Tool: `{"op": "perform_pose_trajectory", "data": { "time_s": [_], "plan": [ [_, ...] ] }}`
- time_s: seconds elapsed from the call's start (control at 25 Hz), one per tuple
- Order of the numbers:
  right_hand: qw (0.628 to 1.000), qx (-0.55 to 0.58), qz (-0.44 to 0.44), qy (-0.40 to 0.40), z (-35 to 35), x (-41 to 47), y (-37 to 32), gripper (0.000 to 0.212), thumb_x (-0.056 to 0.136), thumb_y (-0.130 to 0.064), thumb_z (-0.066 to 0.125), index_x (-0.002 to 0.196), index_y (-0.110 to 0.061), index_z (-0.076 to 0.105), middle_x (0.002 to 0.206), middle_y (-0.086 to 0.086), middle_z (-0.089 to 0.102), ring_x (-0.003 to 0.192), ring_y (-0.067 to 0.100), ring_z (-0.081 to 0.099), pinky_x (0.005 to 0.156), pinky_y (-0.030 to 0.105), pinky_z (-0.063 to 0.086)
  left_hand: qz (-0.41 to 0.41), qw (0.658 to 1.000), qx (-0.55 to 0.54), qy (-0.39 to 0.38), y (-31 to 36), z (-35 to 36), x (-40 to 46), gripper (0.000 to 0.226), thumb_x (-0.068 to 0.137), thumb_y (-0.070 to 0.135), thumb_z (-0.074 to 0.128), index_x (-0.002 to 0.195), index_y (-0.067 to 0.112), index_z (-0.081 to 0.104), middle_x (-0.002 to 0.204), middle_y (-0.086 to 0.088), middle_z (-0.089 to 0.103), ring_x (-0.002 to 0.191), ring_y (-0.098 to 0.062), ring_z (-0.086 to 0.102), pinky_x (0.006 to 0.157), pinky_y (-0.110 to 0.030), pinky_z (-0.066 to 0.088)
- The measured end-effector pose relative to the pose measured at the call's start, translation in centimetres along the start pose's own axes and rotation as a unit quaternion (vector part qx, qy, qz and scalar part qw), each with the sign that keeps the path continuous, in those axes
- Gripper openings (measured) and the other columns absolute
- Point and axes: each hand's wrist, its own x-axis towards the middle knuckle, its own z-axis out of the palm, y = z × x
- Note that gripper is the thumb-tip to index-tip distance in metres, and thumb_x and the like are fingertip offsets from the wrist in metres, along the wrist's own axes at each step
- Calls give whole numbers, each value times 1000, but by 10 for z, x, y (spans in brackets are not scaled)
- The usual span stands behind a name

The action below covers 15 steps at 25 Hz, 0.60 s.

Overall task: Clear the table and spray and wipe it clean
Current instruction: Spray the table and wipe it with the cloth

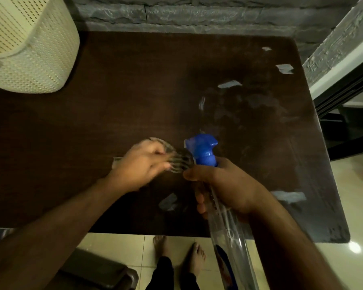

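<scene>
Right hand (224, 185): curled round clear spray bottle (222, 208) (blue nozzle) above dark table (71, 143). Left hand (143, 162): blurred — possibly pinching something clear. Risk — spray wetting remaining paper scraps (228, 83), smearing them.

A cream perforated basket (27, 45) is seen at the far left corner. A grey stone wall (176, 13) runs behind. Pale floor tiles (122, 245) are shown below, with two bare feet (176, 254) and a dark bin lid (96, 273).
</scene>
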Motion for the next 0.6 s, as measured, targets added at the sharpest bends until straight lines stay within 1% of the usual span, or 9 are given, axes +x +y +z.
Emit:
{"op": "perform_pose_trajectory", "data": {
  "time_s": [0.08,0.16,0.2,0.28,0.36,0.4,0.44,0.52,0.6],
  "plan": [
    [1000,0,4,-2,-4,-5,1,12,89,-22,62,93,-13,55,60,8,58,51,22,56,54,32,47,-96,992,18,77,-41,-18,22,48,88,47,44,88,10,73,91,-11,62,86,-30,57,75,-33,40],
    [1000,-3,3,6,-4,-5,2,12,89,-20,61,92,-12,53,60,8,57,50,22,55,54,32,47,-190,972,49,131,-60,-26,70,45,91,45,46,99,9,72,95,-15,59,91,-35,57,79,-35,41],
    [1000,-2,2,12,-3,-4,4,13,89,-20,62,90,-11,52,60,9,57,49,23,55,54,33,47,-207,968,52,132,-52,-23,92,40,93,41,49,104,10,71,99,-14,59,97,-34,56,82,-35,41],
    [1000,5,6,18,0,-1,7,14,88,-19,63,88,-10,52,59,11,57,48,25,55,53,33,47,-194,976,44,88,-11,-4,111,33,95,37,52,109,13,70,108,-11,59,104,-29,53,87,-34,39],
    [1000,0,15,7,3,-3,8,15,88,-19,63,93,-9,54,60,12,57,49,25,55,52,33,46,-79,996,28,42,22,15,86,36,94,38,46,111,16,69,109,-8,58,105,-23,51,89,-34,38],
    [1000,-4,24,0,5,-6,9,16,88,-20,63,96,-8,55,61,12,57,51,25,55,53,32,46,-37,998,15,43,26,17,70,39,92,38,43,109,15,71,107,-7,59,104,-22,51,89,-33,38],
    [999,-7,37,-9,5,-9,11,19,87,-20,64,99,-8,56,62,11,57,52,25,55,54,32,47,-28,998,1,61,19,16,58,40,92,38,44,103,13,73,103,-6,61,102,-22,53,87,-30,38],
    [997,-16,71,-33,7,-17,20,20,85,-21,66,100,-9,58,64,9,58,54,22,55,56,32,48,-76,992,-17,98,3,9,52,35,92,37,51,92,11,74,94,-4,62,96,-23,56,80,-24,35],
    [994,-28,96,-54,10,-20,29,16,86,-23,66,97,-14,59,63,6,59,53,18,56,56,30,49,-112,988,-4,102,-7,12,58,30,93,35,55,95,12,74,92,-2,59,94,-21,54,78,-23,33]
  ]
}}
